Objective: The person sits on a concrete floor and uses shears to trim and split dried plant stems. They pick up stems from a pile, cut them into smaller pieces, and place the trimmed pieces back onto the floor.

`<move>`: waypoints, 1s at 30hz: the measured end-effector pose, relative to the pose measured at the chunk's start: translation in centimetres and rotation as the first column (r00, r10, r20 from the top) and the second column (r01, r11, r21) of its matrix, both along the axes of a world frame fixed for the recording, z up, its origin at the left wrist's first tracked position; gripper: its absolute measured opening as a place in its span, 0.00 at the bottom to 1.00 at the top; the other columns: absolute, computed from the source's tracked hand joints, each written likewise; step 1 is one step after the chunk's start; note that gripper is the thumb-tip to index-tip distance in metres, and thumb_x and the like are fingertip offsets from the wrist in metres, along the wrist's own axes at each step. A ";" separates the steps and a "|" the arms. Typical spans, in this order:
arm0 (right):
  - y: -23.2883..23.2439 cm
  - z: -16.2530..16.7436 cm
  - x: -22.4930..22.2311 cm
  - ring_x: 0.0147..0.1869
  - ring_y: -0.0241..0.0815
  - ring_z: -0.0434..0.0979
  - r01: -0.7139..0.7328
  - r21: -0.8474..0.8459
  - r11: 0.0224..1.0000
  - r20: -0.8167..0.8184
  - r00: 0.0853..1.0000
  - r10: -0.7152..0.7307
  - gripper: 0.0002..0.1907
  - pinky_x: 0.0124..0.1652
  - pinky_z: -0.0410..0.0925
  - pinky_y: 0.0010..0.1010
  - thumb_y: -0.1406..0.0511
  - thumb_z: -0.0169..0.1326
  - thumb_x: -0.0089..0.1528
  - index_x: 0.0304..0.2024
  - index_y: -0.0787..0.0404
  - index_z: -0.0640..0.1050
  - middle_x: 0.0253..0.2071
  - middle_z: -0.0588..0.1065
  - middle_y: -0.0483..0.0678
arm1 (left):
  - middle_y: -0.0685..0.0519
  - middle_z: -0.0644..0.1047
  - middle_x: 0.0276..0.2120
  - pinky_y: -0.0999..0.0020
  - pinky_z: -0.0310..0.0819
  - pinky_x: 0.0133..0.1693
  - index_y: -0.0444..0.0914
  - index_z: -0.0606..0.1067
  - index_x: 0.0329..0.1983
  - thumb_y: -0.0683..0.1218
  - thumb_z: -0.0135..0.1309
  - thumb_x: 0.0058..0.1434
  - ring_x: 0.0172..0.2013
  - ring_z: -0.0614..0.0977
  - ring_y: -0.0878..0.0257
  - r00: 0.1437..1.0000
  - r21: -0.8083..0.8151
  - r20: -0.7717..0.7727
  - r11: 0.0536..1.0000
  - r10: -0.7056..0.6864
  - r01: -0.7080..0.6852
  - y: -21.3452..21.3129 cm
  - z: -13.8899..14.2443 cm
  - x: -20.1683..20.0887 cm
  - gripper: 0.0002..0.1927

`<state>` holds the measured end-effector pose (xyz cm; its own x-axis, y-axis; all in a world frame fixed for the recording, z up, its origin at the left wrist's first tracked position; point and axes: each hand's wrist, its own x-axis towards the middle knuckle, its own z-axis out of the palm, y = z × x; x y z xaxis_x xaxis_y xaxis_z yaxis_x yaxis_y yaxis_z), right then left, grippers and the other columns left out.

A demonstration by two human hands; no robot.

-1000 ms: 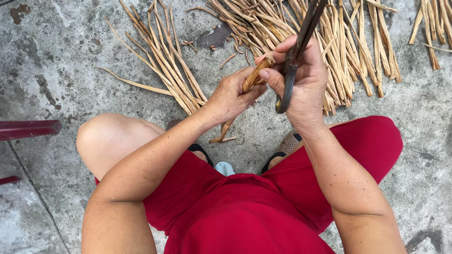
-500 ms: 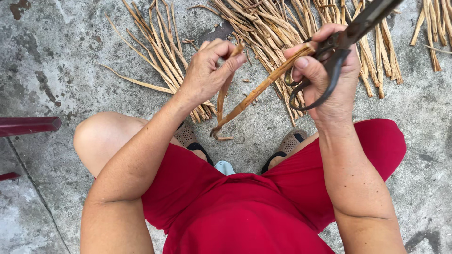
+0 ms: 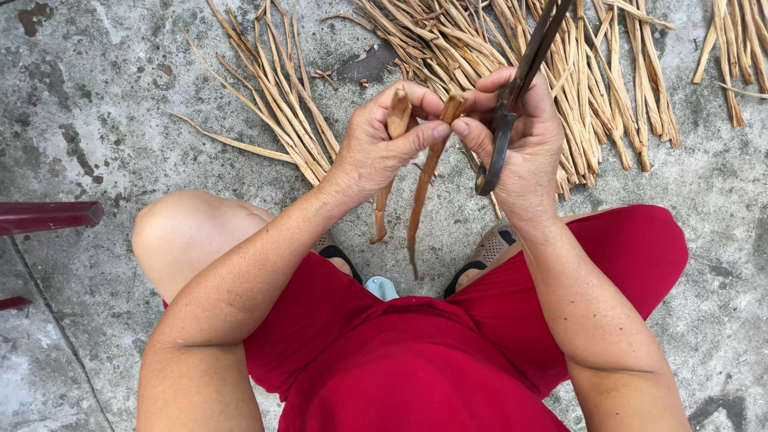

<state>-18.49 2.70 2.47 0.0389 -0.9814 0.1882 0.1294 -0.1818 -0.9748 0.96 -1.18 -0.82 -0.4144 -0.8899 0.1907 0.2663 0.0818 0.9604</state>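
The floor is grey concrete with dark spots and stains. Many long, dry, tan strips lie on it in a big pile at the top. A smaller bunch lies to the left, fanned out. More strips lie at the top right corner. A flat dark scrap, maybe a leaf, lies between the piles.
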 end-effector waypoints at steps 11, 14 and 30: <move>0.6 -1.6 1.0 0.48 0.34 0.77 -0.015 0.027 1.000 -0.561 0.828 0.027 0.39 0.46 0.73 0.26 0.55 0.72 0.58 0.64 0.60 0.68 0.49 0.77 0.46 | 0.61 0.75 0.31 0.81 0.66 0.29 0.38 0.75 0.49 0.47 0.61 0.70 0.27 0.72 0.75 0.965 0.188 -0.185 0.971 0.184 -0.149 -0.5 0.0 0.9 0.11; 0.6 -1.7 1.3 0.48 0.35 0.78 -0.006 -0.007 1.000 -0.599 0.801 0.001 0.40 0.47 0.73 0.27 0.54 0.73 0.58 0.64 0.61 0.68 0.49 0.77 0.46 | 0.61 0.75 0.31 0.81 0.66 0.29 0.38 0.75 0.49 0.47 0.60 0.71 0.28 0.71 0.76 0.964 0.184 -0.195 0.972 0.182 -0.146 -0.4 -0.1 0.7 0.10; 0.4 -1.3 1.7 0.34 0.28 0.69 0.059 -0.024 0.998 -0.609 0.791 -0.061 0.35 0.36 0.67 0.21 0.51 0.73 0.55 0.56 0.64 0.78 0.31 0.74 0.40 | 0.61 0.74 0.29 0.79 0.68 0.29 0.38 0.75 0.47 0.47 0.61 0.70 0.28 0.74 0.74 0.965 0.262 -0.190 0.957 0.180 -0.127 -0.6 0.0 0.7 0.10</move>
<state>-16.75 3.09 1.20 0.0875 -0.9849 0.1493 -0.5018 -0.1730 -0.8475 1.66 -1.81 -0.82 -0.2430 -0.9697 0.0264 0.4669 -0.0931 0.8794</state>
